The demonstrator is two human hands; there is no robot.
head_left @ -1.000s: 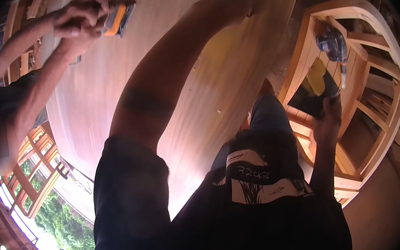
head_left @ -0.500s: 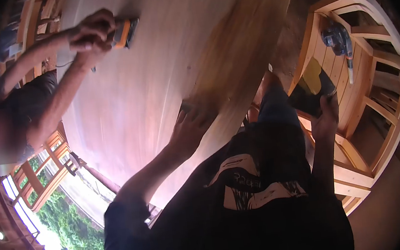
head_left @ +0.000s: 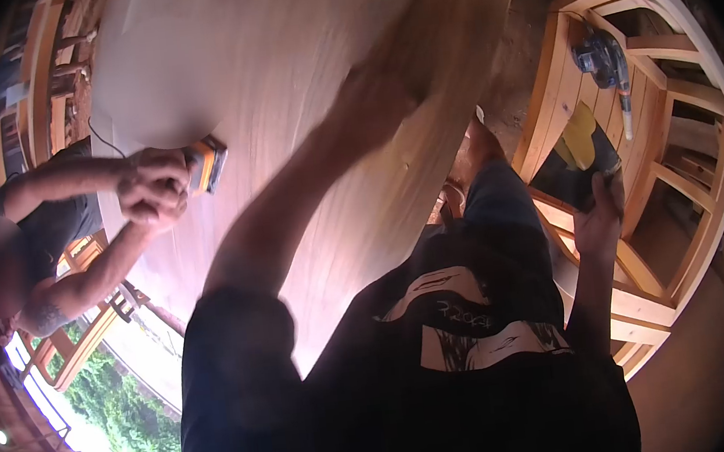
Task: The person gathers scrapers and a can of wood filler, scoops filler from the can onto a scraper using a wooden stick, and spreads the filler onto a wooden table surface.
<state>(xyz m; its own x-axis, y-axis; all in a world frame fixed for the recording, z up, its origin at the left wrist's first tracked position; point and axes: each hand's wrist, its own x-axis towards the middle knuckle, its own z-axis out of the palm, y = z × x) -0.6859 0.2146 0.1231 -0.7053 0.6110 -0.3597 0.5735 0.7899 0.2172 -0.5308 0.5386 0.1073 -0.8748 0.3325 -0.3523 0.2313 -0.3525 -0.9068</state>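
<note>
My left hand [head_left: 378,105] reaches over the large wooden panel [head_left: 282,137], low against its surface. Motion blurs its bent fingers, and what they hold is hidden. Brownish, wet-looking streaks show on the panel near it. At the right, my right hand [head_left: 599,217] grips the lower corner of a dark flat board [head_left: 567,180]. A smooth yellow patch of what looks like paste [head_left: 579,140] lies on the board, which I hold up beside my leg, away from the panel.
Across the panel, a co-worker's hands [head_left: 152,188] press an orange-and-black sander [head_left: 207,165] on its surface, a cord behind it. At the right, a boat-shaped wooden frame [head_left: 638,42] holds a dark power tool [head_left: 600,60]. Greenery [head_left: 141,434] shows at lower left.
My left hand has moved up and away from me along the panel. The dark board in my right hand has shifted slightly. The co-worker's sander has moved down and left.
</note>
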